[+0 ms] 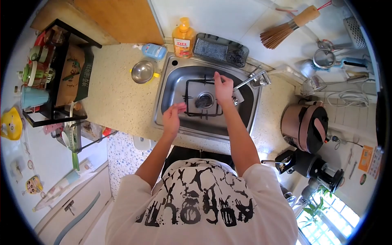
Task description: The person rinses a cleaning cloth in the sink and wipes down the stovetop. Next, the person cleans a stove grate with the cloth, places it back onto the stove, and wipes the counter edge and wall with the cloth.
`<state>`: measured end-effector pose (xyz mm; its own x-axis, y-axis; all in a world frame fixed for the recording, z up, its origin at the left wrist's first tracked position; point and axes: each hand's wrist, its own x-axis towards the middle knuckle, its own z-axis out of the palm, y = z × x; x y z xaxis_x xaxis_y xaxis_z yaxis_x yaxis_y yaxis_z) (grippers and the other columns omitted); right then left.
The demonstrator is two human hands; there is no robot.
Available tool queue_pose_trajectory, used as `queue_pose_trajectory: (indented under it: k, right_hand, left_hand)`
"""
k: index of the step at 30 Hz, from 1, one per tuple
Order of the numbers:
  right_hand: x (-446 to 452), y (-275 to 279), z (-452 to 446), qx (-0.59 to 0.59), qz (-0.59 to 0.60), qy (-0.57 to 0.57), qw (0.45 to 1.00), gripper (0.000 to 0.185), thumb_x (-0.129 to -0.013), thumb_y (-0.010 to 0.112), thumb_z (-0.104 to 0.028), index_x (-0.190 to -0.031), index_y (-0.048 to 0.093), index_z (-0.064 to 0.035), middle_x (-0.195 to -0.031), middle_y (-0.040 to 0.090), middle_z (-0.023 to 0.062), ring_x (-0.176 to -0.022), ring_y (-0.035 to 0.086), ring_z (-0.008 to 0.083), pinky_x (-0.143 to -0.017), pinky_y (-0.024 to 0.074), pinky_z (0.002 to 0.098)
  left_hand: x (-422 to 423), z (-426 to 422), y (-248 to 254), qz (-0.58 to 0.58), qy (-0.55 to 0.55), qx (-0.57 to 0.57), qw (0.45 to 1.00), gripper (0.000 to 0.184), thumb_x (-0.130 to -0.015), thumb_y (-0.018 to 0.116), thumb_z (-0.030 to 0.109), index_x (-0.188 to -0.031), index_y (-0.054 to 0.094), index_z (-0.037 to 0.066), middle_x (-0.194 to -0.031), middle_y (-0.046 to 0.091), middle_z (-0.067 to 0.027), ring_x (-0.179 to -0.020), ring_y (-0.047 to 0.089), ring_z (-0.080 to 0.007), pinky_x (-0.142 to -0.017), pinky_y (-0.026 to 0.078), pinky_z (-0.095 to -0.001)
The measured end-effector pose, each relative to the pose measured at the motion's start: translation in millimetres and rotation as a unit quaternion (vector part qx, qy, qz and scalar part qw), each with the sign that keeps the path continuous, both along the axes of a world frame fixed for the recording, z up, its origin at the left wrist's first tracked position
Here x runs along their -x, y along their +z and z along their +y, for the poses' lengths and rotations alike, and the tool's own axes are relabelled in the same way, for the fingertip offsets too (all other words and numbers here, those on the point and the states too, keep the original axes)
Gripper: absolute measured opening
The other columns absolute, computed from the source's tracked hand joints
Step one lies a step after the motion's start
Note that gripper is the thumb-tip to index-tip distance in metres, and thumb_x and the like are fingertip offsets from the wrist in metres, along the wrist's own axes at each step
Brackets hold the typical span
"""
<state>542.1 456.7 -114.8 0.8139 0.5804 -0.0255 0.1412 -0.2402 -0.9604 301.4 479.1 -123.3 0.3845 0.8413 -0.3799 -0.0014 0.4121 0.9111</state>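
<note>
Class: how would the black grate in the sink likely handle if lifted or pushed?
The grate is probably stiff: its straight sides show no sag. It looks metallic, so perhaps heavy for its open shape. Its squarish outline suggests sliding or catching, not rolling.

Behind the long beige speckled counter (110, 90) I see a smooth white tiled wall (237, 20), and at the counter's far left corner stands an orange-brown wooden panel (122, 20). On the left end of the counter there is a black metal rack (79, 34). Below the counter's front edge, the floor (122, 155) is white with bluish spots like pebbles. Beyond the counter's right end, toward the near side, a bright window (343, 218) with a grid gives white daylight, and narrow green leaves (313, 209) are before it.
</note>
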Motion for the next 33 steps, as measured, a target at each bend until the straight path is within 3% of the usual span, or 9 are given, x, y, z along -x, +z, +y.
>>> queue_pose_trajectory:
  k: [3,6,9,13,16,21,25,28,33]
  right_hand:
    - [3,-2,-1,-0.043,0.221,-0.056,0.973,0.042,-0.098,0.070,-0.030,-0.074,0.062,0.0033,-0.052,0.046,0.0002,-0.056,0.043,0.0105,-0.051,0.0355,0.0312]
    - [11,6,-16,-0.034,0.350,-0.048,0.935,0.020,-0.092,0.077,-0.016,-0.094,0.063,-0.0014,-0.063,0.053,-0.0041,-0.057,0.054,0.0091,-0.054,0.0447,0.0284]
    - [27,5,-23,-0.104,0.355,-0.012,0.929,0.033,-0.089,0.076,-0.001,-0.116,0.057,-0.0057,-0.078,0.060,0.0003,-0.065,0.062,0.0129,-0.056,0.0523,0.0292]
    - [40,17,-32,-0.184,0.475,-0.031,0.860,0.048,-0.090,0.070,0.008,-0.131,0.054,-0.0103,-0.099,0.066,0.0069,-0.086,0.067,0.0168,-0.070,0.0589,0.0299]
    - [34,5,-43,-0.160,0.519,0.009,0.840,0.039,-0.094,0.068,0.002,-0.129,0.057,-0.0101,-0.095,0.066,0.0062,-0.079,0.065,0.0153,-0.062,0.0538,0.0258]
    - [34,2,-48,-0.182,0.550,0.003,0.815,0.021,-0.101,0.067,-0.022,-0.114,0.061,-0.0077,-0.075,0.055,0.0010,-0.055,0.048,0.0099,-0.046,0.0344,0.0240]
    - [31,18,-44,-0.140,0.568,-0.047,0.809,0.043,-0.103,0.059,-0.048,-0.081,0.055,-0.0114,-0.058,0.032,-0.0055,-0.045,0.029,0.0075,-0.043,0.0217,0.0250]
    - [31,27,-42,-0.138,0.565,-0.048,0.812,0.056,-0.101,0.059,-0.055,-0.065,0.040,-0.0164,-0.054,0.025,-0.0063,-0.042,0.024,0.0086,-0.041,0.0190,0.0264]
    - [29,17,-37,-0.099,0.484,-0.076,0.866,0.054,-0.102,0.061,-0.048,-0.062,0.043,-0.0161,-0.052,0.037,-0.0039,-0.039,0.031,0.0100,-0.038,0.0219,0.0287]
  left_hand:
    - [-2,0,-3,-0.007,-0.011,0.006,1.000,0.040,-0.109,0.044,0.022,-0.113,0.070,-0.008,-0.108,0.074,-0.0173,-0.099,0.071,-0.0247,-0.097,0.052,-0.0344]
    - [-5,-3,-6,-0.014,-0.015,0.017,1.000,0.036,-0.108,0.045,0.019,-0.113,0.070,-0.007,-0.109,0.073,-0.0172,-0.099,0.071,-0.0248,-0.097,0.053,-0.0349]
    - [-7,-2,-13,-0.025,-0.040,0.013,0.999,0.034,-0.106,0.046,0.017,-0.114,0.070,-0.006,-0.110,0.073,-0.0167,-0.099,0.071,-0.0247,-0.096,0.053,-0.0350]
    - [-13,-1,-15,-0.013,-0.059,0.022,0.998,0.034,-0.106,0.046,0.018,-0.115,0.069,-0.006,-0.110,0.073,-0.0160,-0.099,0.071,-0.0244,-0.096,0.054,-0.0347]
    - [-14,-2,-18,-0.014,-0.070,0.024,0.997,0.036,-0.108,0.047,0.021,-0.116,0.069,-0.005,-0.110,0.073,-0.0159,-0.099,0.071,-0.0241,-0.096,0.054,-0.0343]
    - [-14,-2,-19,-0.018,-0.083,0.029,0.996,0.037,-0.109,0.046,0.023,-0.118,0.068,-0.005,-0.111,0.073,-0.0161,-0.100,0.071,-0.0240,-0.096,0.053,-0.0341]
    - [-15,-2,-13,-0.008,-0.087,0.038,0.995,0.037,-0.109,0.046,0.022,-0.119,0.068,-0.006,-0.112,0.073,-0.0166,-0.100,0.071,-0.0243,-0.097,0.053,-0.0339]
    - [-15,-2,-13,-0.006,-0.089,0.040,0.995,0.037,-0.109,0.045,0.022,-0.119,0.068,-0.006,-0.112,0.073,-0.0169,-0.100,0.071,-0.0244,-0.097,0.053,-0.0338]
    - [-13,-2,-19,-0.014,-0.089,0.037,0.995,0.038,-0.109,0.046,0.023,-0.119,0.068,-0.006,-0.112,0.073,-0.0171,-0.100,0.071,-0.0244,-0.096,0.054,-0.0341]
